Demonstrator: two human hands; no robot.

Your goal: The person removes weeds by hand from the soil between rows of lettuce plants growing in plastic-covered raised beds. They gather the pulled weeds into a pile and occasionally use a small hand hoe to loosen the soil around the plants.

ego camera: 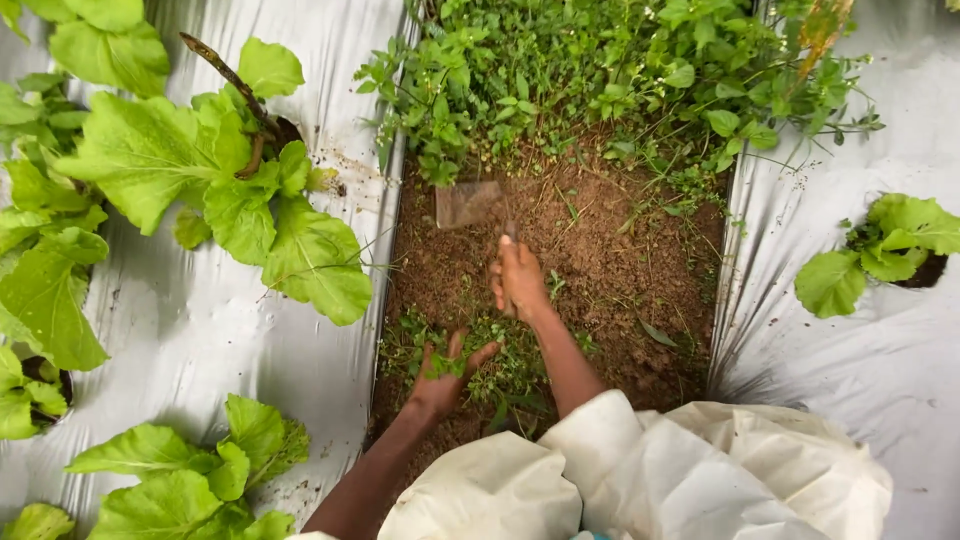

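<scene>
My right hand (518,282) grips the handle of a small hoe, whose flat metal blade (467,203) rests on bare brown soil (610,260) just in front of a dense patch of green weeds (600,70). My left hand (446,372) is spread over a heap of loose cut weeds (500,370) near me, its fingers closing on a small green tuft. Both forearms reach out from white sleeves (640,470) at the bottom of the view.
Silvery plastic mulch (200,330) covers the raised beds on both sides of the soil furrow. Large leafy green plants (200,170) grow through holes on the left, more at the lower left (190,480), and one smaller plant (885,245) at the right.
</scene>
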